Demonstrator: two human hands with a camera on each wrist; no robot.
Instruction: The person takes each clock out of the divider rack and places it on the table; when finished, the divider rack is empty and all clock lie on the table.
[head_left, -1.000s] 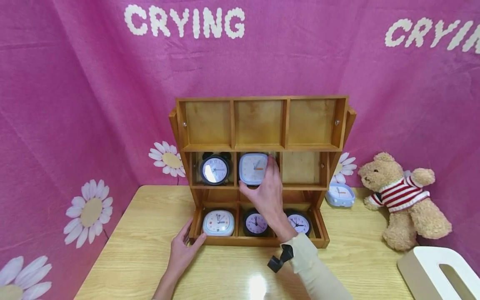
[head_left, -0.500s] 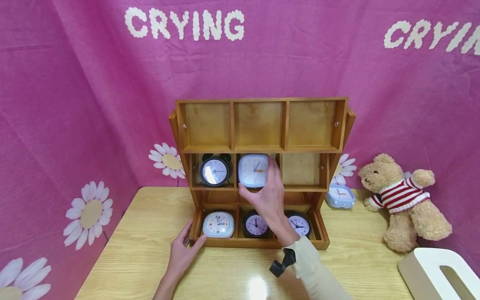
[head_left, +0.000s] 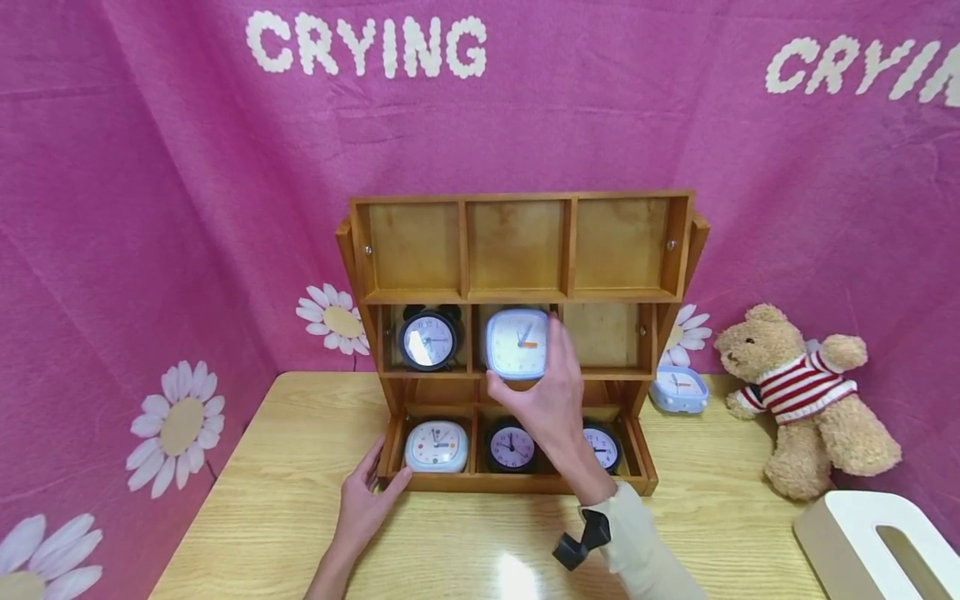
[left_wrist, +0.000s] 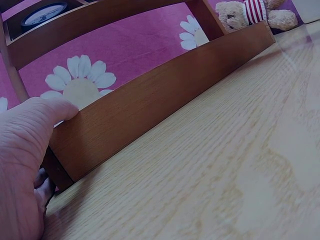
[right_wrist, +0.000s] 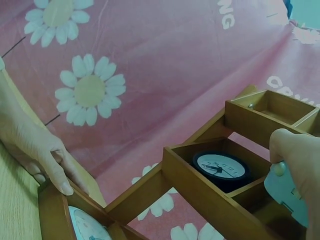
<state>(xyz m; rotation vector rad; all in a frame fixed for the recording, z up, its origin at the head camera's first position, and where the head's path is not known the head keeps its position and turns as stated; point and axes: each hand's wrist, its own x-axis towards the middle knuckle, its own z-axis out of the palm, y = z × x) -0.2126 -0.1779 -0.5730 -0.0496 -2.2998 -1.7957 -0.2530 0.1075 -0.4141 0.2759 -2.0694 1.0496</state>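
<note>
Square pale-blue clock (head_left: pixel 517 343) shifted slightly right and nearer camera, right hand (head_left: pixel 551 408) with it. Right thumb and fingers pinch clock's sides at middle-row centre compartment. Left hand (head_left: pixel 366 504), below-left, grips corner of wooden shelf (head_left: pixel 525 296). Progress, judged: four seated: twin-bell clock (head_left: pixel 427 340) left of grip, white clock (head_left: pixel 437 446) below-left, centre dark clock (head_left: pixel 512 447) and right dark clock (head_left: pixel 602 447) below; held one unsettled; small blue clock (head_left: pixel 678 389) outside shelf, rightward. Wood-grain table (head_left: pixel 262 467) beneath; bear (head_left: pixel 810 400) far right; pink cloth (head_left: pixel 600 125) behind.

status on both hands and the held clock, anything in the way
Right hand holding square clock in front of rack, middle row. Left hand gripping rack's lower left corner. Nothing seen blocking the clock's front.
</note>
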